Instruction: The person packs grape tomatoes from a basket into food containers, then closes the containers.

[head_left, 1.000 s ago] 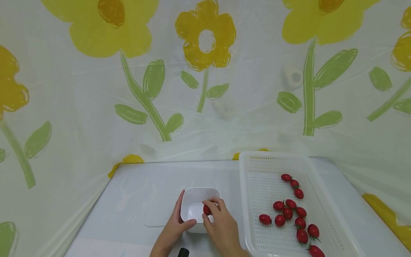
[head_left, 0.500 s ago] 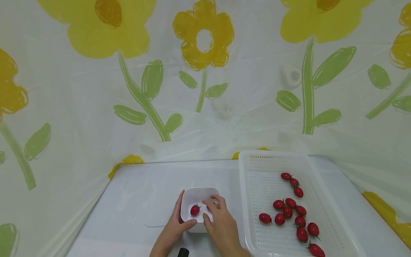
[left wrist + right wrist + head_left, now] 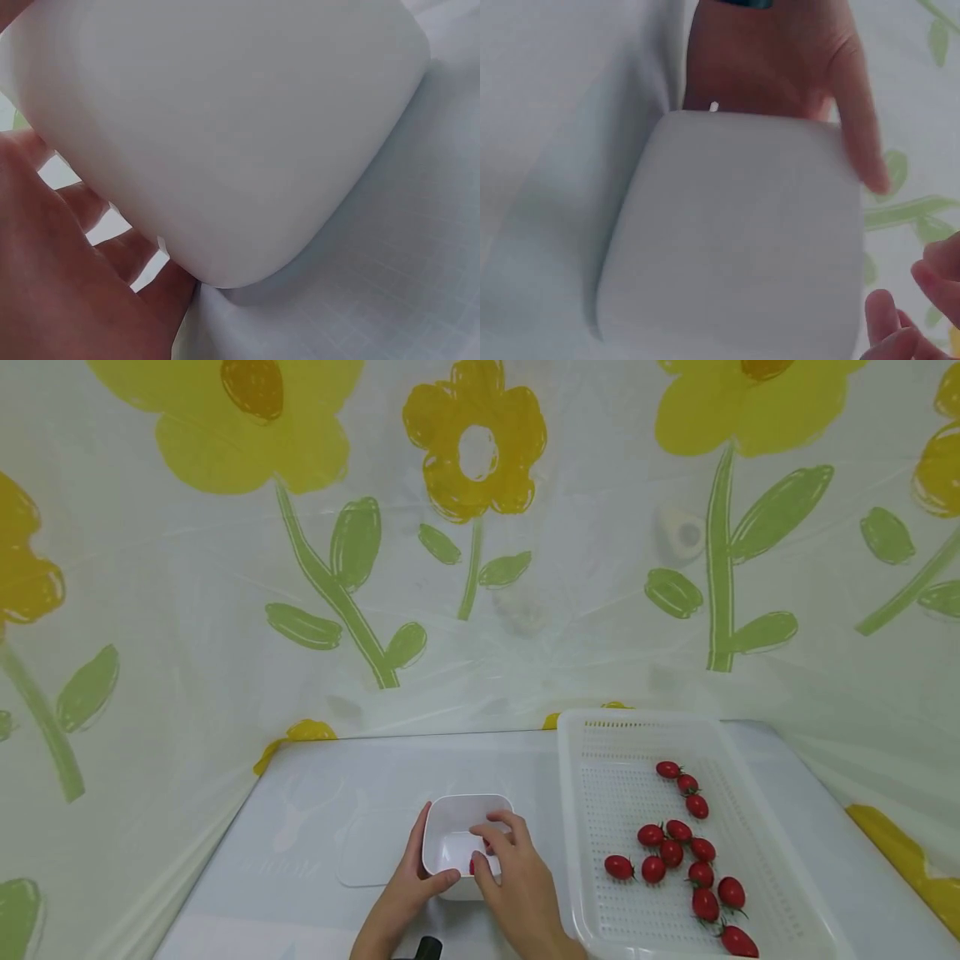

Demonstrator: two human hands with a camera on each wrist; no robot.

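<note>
Your left hand [image 3: 408, 889] grips the small white bowl [image 3: 450, 827]: the thumb curls over its near rim and the fingers wrap its left wall, which the left wrist view shows as curled fingers [image 3: 112, 240] pressed against the bowl's smooth outer side. Your right hand [image 3: 517, 881] reaches over the bowl's right rim with the fingertips [image 3: 483, 837] bent down into it, drawn close together just above a cherry tomato [image 3: 472, 865]; only a sliver of red shows below them, so you cannot tell whether the fingers pinch it or merely hover over it. In the right wrist view those fingertips [image 3: 889, 322] sit at the lower right corner, loosely curled beside the bowl's wall. The bowl stands upright on the pale table [image 3: 337, 777], partly over a clear flat lid-like sheet [image 3: 367, 860] lying to its left. Just right of your right hand sits a white perforated tray [image 3: 600, 743] holding a loose cluster of cherry tomatoes [image 3: 678, 852] with green stems, strung from its middle toward its near right corner. A faint printed deer figure and some lettering show on the table cover near the sheet, but the writing is too faint to read; no brand or label is legible on the bowl or tray. Behind the table hangs a plastic sheet with yellow flowers [image 3: 476, 443] and green leaves.
</note>
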